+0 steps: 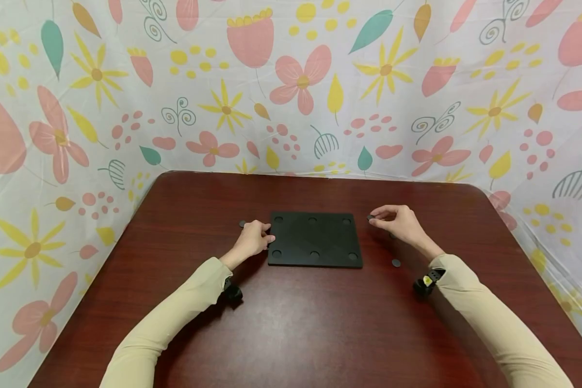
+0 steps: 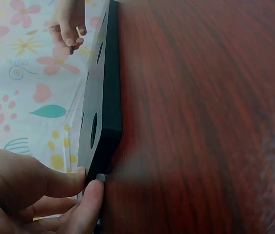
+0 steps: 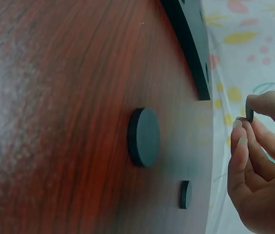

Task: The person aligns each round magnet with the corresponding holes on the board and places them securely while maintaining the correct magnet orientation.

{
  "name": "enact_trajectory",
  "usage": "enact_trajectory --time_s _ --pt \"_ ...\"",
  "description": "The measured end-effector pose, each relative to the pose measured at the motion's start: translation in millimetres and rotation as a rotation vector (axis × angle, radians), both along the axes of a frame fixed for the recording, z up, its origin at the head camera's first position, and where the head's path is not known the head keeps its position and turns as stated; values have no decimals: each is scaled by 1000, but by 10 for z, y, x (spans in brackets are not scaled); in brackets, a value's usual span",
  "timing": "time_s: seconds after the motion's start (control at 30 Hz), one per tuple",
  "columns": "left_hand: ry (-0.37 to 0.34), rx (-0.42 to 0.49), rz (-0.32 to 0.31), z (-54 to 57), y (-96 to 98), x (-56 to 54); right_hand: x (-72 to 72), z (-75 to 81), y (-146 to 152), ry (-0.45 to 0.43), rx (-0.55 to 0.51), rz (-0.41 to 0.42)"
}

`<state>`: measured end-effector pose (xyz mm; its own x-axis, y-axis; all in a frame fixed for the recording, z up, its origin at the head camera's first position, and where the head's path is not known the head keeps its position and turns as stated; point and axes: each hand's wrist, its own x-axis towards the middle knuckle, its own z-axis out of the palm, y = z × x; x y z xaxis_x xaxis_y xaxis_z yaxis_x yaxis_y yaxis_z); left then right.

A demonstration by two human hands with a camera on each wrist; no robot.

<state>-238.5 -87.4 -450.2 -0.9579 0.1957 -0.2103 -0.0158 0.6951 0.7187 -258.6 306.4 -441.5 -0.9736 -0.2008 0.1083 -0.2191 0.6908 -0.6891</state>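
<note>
The work looks to be at its start: the black board (image 1: 315, 237) lies flat on the desk (image 1: 281, 323), and its six round recesses (image 1: 312, 220), three along the far side and three along the near side, all appear unfilled, though their depth is hard to read at this size. The person's left hand (image 1: 253, 237) grips the board's left edge between thumb and fingers. The right hand (image 1: 401, 223), just beyond the board's right side, pinches a small dark disc (image 3: 249, 108) between thumb and fingertips, clear of the desk. Three more discs lie loose: a near disc (image 1: 396, 263) to the right of the board, a far disc (image 1: 392, 235) partly behind the right hand, and a left disc (image 1: 242, 223) just beside the left hand. If the discs belong in the recesses, none seems seated, and all four visible ones remain to be placed; whether others are hidden cannot be told.
</note>
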Motion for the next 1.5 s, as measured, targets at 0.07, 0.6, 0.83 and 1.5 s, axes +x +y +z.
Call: enact_trajectory --time_s 0.07,0.6,0.83,1.5 --pt "4 -5 1 -5 2 5 2 0 -20 -3 -5 6" --pt "26 -22 -15 -14 -1 5 -28 -23 -166 -25 -21 30" --pt "28 -16 -20 -24 -9 11 -29 -29 -223 -14 -26 51" --pt "37 -39 -40 -19 0 14 -63 6 -393 -11 -6 90"
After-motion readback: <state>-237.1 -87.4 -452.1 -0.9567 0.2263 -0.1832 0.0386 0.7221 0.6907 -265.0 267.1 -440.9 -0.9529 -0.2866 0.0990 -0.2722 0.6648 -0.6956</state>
